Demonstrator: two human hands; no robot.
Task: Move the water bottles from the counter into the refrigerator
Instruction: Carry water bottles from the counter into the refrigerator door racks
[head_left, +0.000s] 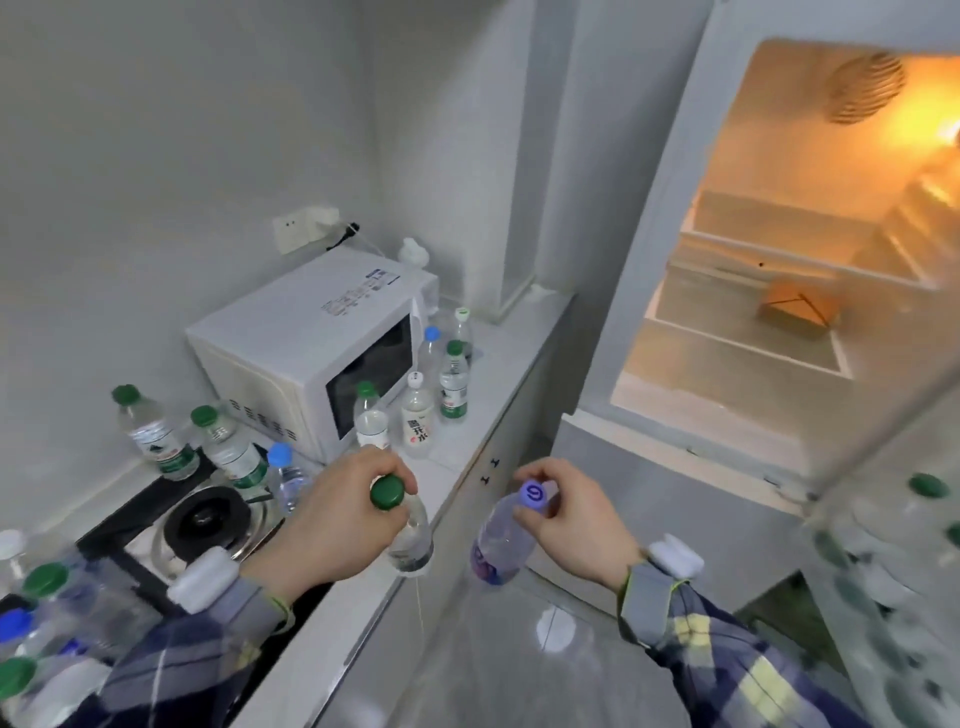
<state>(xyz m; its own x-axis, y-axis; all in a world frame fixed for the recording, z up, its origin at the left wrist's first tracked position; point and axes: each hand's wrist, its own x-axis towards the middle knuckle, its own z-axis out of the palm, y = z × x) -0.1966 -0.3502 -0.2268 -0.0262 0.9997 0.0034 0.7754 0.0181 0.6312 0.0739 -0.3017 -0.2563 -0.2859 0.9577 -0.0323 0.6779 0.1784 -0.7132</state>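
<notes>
The fridge (675, 291) stands open and lit, its white shelves bare but for a tan box (797, 310) on a lower shelf; its door rack (893, 571) at the right edge holds green-capped bottles, blurred and cut off by the frame. On the counter (483, 415) five bottles stand beside the microwave (311, 358), three more stand near the stove (208, 519), and a further cluster at the lower left is blurred and partly cut off. The left hand (337, 525) grips a green-capped bottle (410, 540) by its neck, fingers curled under the cap, the clear body hanging below the hand at the counter's edge. The right hand (571, 525) pinches a purple-capped bottle (501, 545) at its neck, the body tilting down and left of the hand, in front of the cabinet. Both bottles hang apart, short of the fridge.
</notes>
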